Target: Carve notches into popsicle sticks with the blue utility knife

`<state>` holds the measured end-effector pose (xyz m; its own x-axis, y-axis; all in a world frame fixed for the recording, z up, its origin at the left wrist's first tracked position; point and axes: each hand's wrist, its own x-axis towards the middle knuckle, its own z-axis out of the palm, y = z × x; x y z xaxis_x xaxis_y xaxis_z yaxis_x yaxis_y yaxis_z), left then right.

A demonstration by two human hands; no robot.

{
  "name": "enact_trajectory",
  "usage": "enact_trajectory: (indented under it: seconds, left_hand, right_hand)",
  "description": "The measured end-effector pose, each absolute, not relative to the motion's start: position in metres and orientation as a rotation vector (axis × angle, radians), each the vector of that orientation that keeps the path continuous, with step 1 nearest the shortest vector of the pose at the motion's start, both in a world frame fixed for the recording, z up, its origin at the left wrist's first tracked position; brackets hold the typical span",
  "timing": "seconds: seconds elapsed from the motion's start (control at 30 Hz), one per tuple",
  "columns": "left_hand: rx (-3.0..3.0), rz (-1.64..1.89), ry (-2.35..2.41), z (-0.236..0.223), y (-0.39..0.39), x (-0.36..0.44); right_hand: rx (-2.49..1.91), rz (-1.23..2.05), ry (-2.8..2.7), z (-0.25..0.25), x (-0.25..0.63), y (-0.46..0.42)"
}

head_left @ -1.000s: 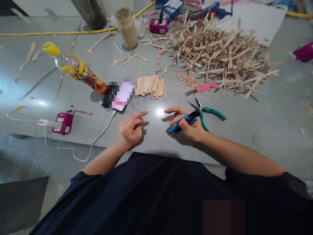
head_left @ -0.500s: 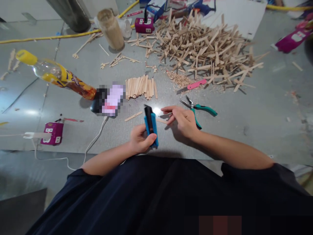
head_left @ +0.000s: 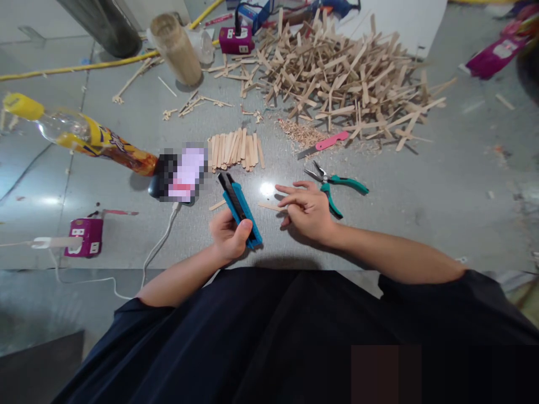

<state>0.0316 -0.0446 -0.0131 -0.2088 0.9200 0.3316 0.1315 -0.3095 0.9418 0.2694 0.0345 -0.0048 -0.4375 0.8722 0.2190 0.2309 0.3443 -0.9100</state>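
My left hand [head_left: 231, 234] is closed around a blue and black utility knife [head_left: 241, 212], thumb on its side and the tip pointing up and to the left. To the right, my right hand [head_left: 308, 212] has its fingers apart and holds nothing; its fingertips are near a wooden stick [head_left: 269, 206] lying flat. Another wooden stick [head_left: 217, 205] is partly hidden behind my left hand. Pliers with green handles [head_left: 334, 188] lie just beyond my right hand. A row of wooden sticks [head_left: 236, 150] lies side by side past the knife.
Behind are a large heap of wooden sticks [head_left: 345, 78], a pink-handled saw [head_left: 324, 145] and wood crumbs [head_left: 301, 133]. To the left lie a phone [head_left: 187, 174], a yellow-capped bottle [head_left: 96, 137] and a purple power socket [head_left: 84, 237]. A jar [head_left: 177, 53] stands farther back.
My left hand has tilted the utility knife to the left and moved slightly left. My right hand's fingers have spread a little more. The whole view has shifted slightly.
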Motion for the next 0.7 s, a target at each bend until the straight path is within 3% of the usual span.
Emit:
enact_trajectory:
  seconds: [0.43, 0.7]
  left_hand:
    - [1.330, 1.403, 1.198, 0.006, -0.024, 0.049]
    - [1.393, 1.182, 1.107, -0.007, -0.025, 0.046]
  right_hand:
    - [-0.959, 0.888, -1.872, -0.013, 0.273, 0.031]
    - [-0.536, 0.763, -2.285, -0.020, 0.275, 0.042]
